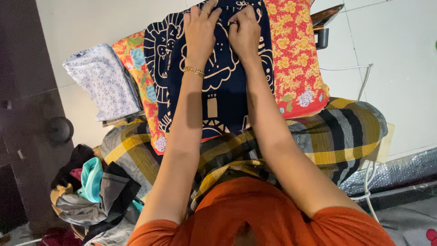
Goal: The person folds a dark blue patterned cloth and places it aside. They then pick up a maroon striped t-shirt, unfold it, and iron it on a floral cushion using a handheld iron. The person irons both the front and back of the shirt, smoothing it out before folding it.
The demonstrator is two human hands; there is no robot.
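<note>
Head view looks straight down on a seated person's two arms stretched forward over a dark navy cloth with cream line patterns (223, 86), which lies spread across the lap on top of a red-and-yellow floral cloth (296, 59). Both hands work at the far edge of the navy cloth, side by side and nearly touching: the left hand (199, 28), with a gold bracelet at the wrist, has its fingers curled down and pinching the fabric, and the right hand (244, 31) is closed on the same edge just beside it. The navy cloth looks mostly flat and smoothed, but it is not yet folded over; only its top edge is gathered between the fingers, so the handling seems at an early stage. To the left on the white tiled floor (400, 54) rests a folded pale blue printed cloth (102, 79), seemingly finished. A loose heap of mixed garments (93, 191) lower left lies unsorted.
</note>
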